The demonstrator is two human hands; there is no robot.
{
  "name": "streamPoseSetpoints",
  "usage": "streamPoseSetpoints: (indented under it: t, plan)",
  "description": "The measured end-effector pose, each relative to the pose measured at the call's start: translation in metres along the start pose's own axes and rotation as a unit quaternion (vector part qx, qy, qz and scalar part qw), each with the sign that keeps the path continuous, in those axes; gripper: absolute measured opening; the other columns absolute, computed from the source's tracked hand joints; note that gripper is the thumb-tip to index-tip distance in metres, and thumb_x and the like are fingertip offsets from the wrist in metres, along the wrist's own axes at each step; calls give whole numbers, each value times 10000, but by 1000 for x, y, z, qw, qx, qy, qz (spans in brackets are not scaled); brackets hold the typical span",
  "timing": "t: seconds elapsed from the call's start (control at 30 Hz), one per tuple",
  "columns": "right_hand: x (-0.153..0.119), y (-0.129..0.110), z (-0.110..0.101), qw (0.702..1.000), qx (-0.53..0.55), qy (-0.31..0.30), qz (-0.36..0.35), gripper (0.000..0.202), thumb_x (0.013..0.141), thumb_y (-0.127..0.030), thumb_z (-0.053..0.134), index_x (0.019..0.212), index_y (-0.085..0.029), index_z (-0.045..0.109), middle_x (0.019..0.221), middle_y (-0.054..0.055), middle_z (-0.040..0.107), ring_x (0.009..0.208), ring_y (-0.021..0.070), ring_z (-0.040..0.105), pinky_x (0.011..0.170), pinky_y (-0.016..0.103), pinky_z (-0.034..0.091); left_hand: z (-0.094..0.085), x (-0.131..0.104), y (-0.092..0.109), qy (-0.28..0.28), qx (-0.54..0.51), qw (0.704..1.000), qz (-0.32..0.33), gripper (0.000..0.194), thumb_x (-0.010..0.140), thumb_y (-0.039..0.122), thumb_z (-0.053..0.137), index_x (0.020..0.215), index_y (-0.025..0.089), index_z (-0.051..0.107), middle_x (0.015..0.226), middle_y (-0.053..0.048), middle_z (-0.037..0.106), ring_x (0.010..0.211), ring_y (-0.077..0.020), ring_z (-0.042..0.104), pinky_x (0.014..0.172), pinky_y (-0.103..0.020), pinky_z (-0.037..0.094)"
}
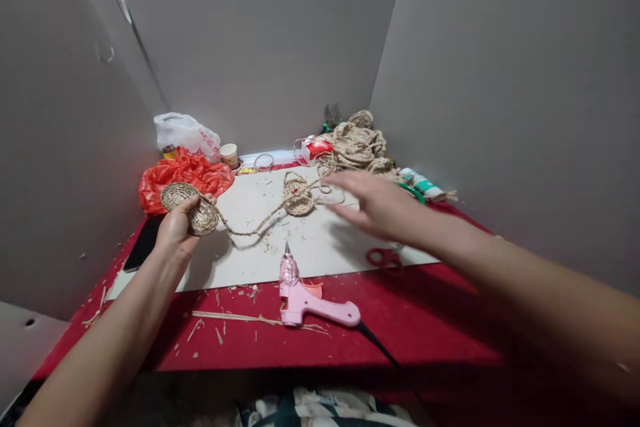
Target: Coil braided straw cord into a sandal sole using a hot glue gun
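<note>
My left hand [176, 230] grips a flat woven straw piece [203, 219] made of round coils, held above the left side of the white board [245, 203]. From it a braided straw cord [250, 233] runs in a loose curve to the right. A smaller round straw coil [300, 204] with a red spot lies mid-board, the cord passing over it. Over the board's right half hovers my right hand [367, 203], slightly blurred, thumb and fingers apart and nothing visible between them. Loops of cord lie just beyond its fingertips.
A pink glue gun [300, 303] rests on the red cloth, its nozzle toward the board. Red-handled scissors [385, 257] lie below my right hand. Behind are a heap of braided straw [355, 143], a paper cup [229, 155] and a red plastic bag [187, 173]. Grey walls enclose the table.
</note>
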State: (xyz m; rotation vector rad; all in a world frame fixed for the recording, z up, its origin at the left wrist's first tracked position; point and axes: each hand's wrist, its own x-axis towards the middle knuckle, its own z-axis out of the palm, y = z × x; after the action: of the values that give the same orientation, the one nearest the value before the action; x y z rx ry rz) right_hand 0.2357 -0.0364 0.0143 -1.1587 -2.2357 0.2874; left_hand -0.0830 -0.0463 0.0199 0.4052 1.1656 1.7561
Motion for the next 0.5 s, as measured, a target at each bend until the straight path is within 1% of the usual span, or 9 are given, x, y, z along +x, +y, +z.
streamPoseSetpoints:
  t: [0.03,0.07,0.1,0.13,0.17,0.27,0.37,0.43,0.5]
  plan:
    - [-15,-17,5,998,6,-52,-25,334,834,-313,618,1143,-190,647,1127,121,680,1028,297,633,903,437,500,-1,-4,-5,-7,11,1000,-13,192,815,13,515,871,127,660,636,-50,705,628,-183,703,677,-301,602]
    - [-28,-33,11,988,2,-142,-56,392,860,-380,603,1200,-183,619,1094,123,687,959,287,655,838,426,527,-2,-8,-8,-12,19,1000,-21,181,804,13,531,862,124,662,640,-48,713,617,-179,703,673,-292,603]
    - [-41,-47,16,975,-17,-210,-75,457,854,-434,616,1223,-165,605,1053,138,689,917,300,660,792,434,537,-3,-12,-10,-16,26,999,-26,172,793,14,547,855,124,663,635,-42,716,603,-175,701,667,-284,603]
    - [-51,-58,22,965,-45,-247,-72,505,833,-441,646,1231,-135,598,1029,161,685,900,318,659,765,441,540,-4,-14,-11,-18,31,999,-29,162,782,17,563,851,123,664,626,-35,716,588,-172,698,659,-278,604]
    - [-59,-65,27,959,-71,-269,-60,527,828,-420,658,1243,-106,585,1040,186,671,909,335,654,762,451,539,-4,-16,-12,-19,37,999,-30,152,773,23,577,849,121,666,615,-29,714,573,-170,695,648,-276,604]
    - [-70,-65,40,951,-75,-297,-37,437,867,-317,616,1248,-107,576,1045,186,644,927,325,647,790,443,530,-5,-22,-13,-23,50,998,-34,109,751,47,618,827,104,671,592,-37,708,539,-178,684,606,-286,604]
    - [-68,-54,43,953,-10,-303,-28,333,908,-254,537,1222,-158,598,1025,148,629,903,274,644,793,401,523,-8,-29,-13,-30,55,997,-36,88,734,51,638,802,95,674,620,-53,716,523,-175,675,582,-296,598]
    - [-64,-47,35,954,57,-293,-11,298,920,-286,522,1174,-171,629,1028,135,636,909,252,636,815,387,511,-11,-35,-13,-40,58,997,-41,91,725,45,646,796,90,680,639,-60,720,517,-172,668,554,-289,588]
    - [-59,-40,23,948,151,-280,24,302,902,-378,562,1117,-190,661,1026,118,662,906,238,636,809,366,510,-14,-39,-13,-55,66,995,-54,89,725,44,648,794,86,684,634,-62,714,508,-170,661,521,-280,573]
